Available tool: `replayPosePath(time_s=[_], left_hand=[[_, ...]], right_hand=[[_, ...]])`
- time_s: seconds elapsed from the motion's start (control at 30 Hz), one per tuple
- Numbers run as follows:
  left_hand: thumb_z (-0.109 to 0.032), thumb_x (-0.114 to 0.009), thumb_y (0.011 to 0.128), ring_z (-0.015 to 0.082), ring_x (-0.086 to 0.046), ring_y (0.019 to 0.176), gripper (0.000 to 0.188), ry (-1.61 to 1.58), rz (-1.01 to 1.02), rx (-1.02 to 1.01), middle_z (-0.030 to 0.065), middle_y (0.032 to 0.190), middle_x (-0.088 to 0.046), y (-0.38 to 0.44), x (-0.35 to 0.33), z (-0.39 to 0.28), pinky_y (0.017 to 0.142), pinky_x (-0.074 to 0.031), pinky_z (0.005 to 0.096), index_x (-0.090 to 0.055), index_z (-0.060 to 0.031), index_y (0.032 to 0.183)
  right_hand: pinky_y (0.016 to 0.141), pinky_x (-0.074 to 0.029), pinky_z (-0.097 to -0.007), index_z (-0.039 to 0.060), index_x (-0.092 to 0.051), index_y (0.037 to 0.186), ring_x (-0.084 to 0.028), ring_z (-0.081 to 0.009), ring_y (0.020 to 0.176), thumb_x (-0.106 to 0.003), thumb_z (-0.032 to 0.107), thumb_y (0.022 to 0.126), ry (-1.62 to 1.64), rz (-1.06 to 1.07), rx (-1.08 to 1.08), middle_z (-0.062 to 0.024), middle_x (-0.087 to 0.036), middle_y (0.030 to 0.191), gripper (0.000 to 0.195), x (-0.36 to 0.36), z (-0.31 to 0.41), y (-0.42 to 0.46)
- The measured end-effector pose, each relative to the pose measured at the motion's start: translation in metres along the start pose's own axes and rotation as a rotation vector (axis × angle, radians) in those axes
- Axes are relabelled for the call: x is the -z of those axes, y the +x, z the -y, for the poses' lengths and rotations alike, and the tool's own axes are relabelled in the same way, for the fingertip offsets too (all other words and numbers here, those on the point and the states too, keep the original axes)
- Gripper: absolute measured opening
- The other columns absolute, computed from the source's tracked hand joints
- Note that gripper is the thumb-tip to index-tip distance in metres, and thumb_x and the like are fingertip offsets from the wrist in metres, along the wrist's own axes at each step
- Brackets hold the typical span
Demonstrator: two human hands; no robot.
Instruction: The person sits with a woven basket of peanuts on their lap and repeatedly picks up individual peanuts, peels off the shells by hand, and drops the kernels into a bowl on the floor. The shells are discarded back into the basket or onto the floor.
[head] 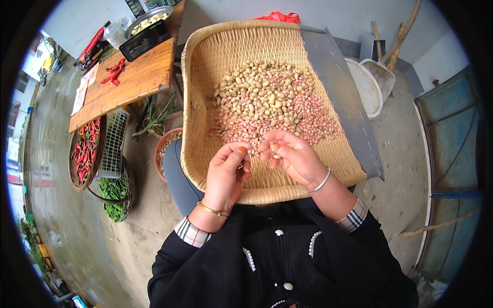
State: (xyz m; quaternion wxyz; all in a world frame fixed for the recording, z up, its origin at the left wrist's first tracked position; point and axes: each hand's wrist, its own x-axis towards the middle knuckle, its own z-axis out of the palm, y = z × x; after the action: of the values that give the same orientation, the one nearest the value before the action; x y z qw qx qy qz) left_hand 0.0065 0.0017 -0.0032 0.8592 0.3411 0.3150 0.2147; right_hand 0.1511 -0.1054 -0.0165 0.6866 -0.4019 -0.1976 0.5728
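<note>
A wide woven winnowing basket (246,40) lies before me with a heap of peanuts in it. Unshelled tan peanuts (254,88) cover the upper part of the heap. Loose pink kernels (310,109) spread along its right side and lower edge. Over the basket's near part, my right hand (294,156) pinches a pale peanut piece (276,156) between thumb and fingers. My left hand (229,165) is just to the left, its thumb against the curled fingers; whether anything is between them is hidden. The two hands are close but apart.
At the left, a wooden table (150,69) bears red peppers (113,72), a phone (145,40) and a metal bowl (169,10). Baskets of red chillies (86,150) and green chillies (114,190) stand below. A dustpan (379,75) is at the right wall.
</note>
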Motion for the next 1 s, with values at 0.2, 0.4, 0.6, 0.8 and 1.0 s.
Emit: replayPosePath(time_s=[0.2, 0.4, 0.6, 0.8, 1.0], left_hand=[[-0.015, -0.055, 0.089, 0.0062, -0.047, 0.055, 0.011, 0.133, 0.082, -0.019, -0.0012, 0.07, -0.053, 0.001, -0.003, 0.005, 0.047, -0.037, 0.0179, -0.057, -0.0047, 0.092], [-0.019, -0.057, 0.087, 0.0066, -0.049, 0.055, 0.014, 0.01, 0.198, 0.252, -0.0015, 0.072, -0.056, 0.003, -0.007, 0.009, 0.048, -0.039, 0.0187, -0.059, -0.006, 0.094], [-0.018, -0.053, 0.09, 0.0062, -0.047, 0.052, 0.016, -0.07, 0.217, 0.227, -0.0004, 0.072, -0.058, -0.001, -0.007, 0.009, 0.045, -0.036, 0.0173, -0.059, -0.0043, 0.095], [-0.02, -0.045, 0.094, 0.003, -0.042, 0.051, 0.021, 0.274, 0.195, 0.075, -0.0031, 0.068, -0.055, -0.009, -0.012, 0.006, 0.044, -0.032, 0.016, -0.059, -0.0049, 0.099], [-0.018, -0.043, 0.095, 0.0026, -0.042, 0.054, 0.023, 0.475, 0.237, 0.014, -0.004, 0.066, -0.052, -0.015, -0.009, -0.001, 0.047, -0.034, 0.0173, -0.059, -0.0033, 0.105]], right_hand=[[0.047, -0.038, -0.0171, 0.0028, -0.053, 0.096, -0.048, -0.0058, 0.057, -0.045, 0.012, 0.093, 0.099, -0.051, 0.002, -0.0078, -0.06, 0.089, 0.013, -0.003, -0.006, 0.001], [0.044, -0.034, -0.0156, 0.0031, -0.057, 0.098, -0.04, -0.002, 0.049, -0.048, 0.012, 0.092, -0.566, -0.185, 0.347, -0.0026, -0.06, 0.076, 0.014, -0.019, -0.008, -0.001], [0.049, -0.037, -0.014, 0.0016, -0.056, 0.103, -0.045, -0.0008, 0.055, -0.046, 0.002, 0.089, -0.469, -0.086, 0.144, -0.0045, -0.061, 0.097, 0.017, -0.022, 0.012, -0.009], [0.06, -0.043, -0.0175, -0.001, -0.057, 0.099, -0.05, -0.0032, 0.066, -0.053, -0.004, 0.083, -0.87, -0.062, 0.42, -0.0093, -0.058, 0.106, 0.017, -0.02, 0.005, -0.006], [0.057, -0.042, -0.018, -0.0004, -0.059, 0.094, -0.049, -0.0039, 0.064, -0.055, -0.004, 0.081, -0.939, -0.041, 0.442, -0.0091, -0.06, 0.104, 0.014, -0.022, 0.012, -0.01]])
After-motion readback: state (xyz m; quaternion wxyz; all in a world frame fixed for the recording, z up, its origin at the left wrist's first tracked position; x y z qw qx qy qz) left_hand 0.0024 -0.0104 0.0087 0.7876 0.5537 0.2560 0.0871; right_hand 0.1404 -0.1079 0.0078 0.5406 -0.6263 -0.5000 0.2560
